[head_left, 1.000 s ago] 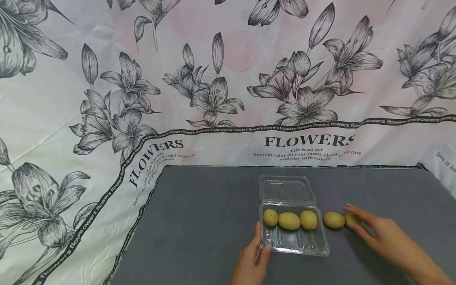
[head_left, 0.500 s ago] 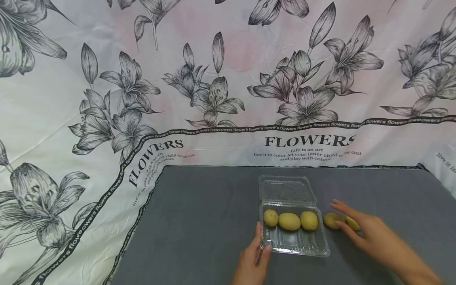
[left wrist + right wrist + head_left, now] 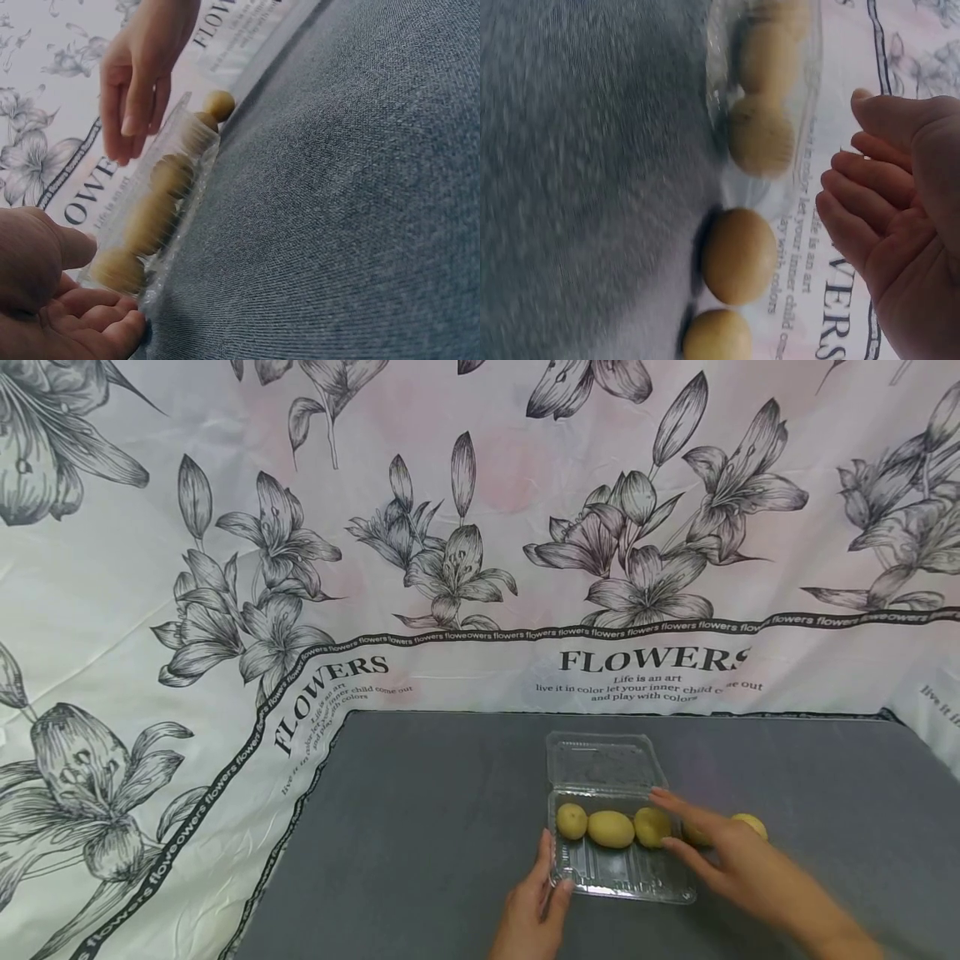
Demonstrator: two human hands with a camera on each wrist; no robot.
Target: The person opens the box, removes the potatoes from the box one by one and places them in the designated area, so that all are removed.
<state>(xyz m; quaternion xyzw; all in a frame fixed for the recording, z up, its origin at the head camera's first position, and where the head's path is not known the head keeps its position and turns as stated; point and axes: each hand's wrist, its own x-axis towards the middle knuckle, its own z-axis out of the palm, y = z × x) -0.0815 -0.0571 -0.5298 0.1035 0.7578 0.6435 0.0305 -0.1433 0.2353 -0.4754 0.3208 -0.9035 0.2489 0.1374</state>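
A clear plastic clamshell container (image 3: pixel 622 881) lies with its lid (image 3: pixel 603 760) folded back. Three yellow potatoes (image 3: pixel 611 830) sit in a row inside it. My left hand (image 3: pixel 528 906) grips its near left corner, the thumb over the rim and the fingers along the side. Over the container's right edge hovers my right hand (image 3: pixel 738 860), thumb and fingers spread and holding nothing, fingertips close to the rightmost potato (image 3: pixel 649 827) in the row. Two more potatoes lie on the table right of the container. One (image 3: pixel 739 256) is mostly covered by the right hand in the head view; the outer one (image 3: pixel 752 823) shows behind it.
The dark grey tabletop (image 3: pixel 420 827) spreads around the container. A white cloth printed with flowers and lettering (image 3: pixel 465 677) hangs behind the table and along its left side.
My right hand has moved left, from the outermost loose potato, past the other one, to above the rightmost potato in the container. The left hand and the potatoes stay put.
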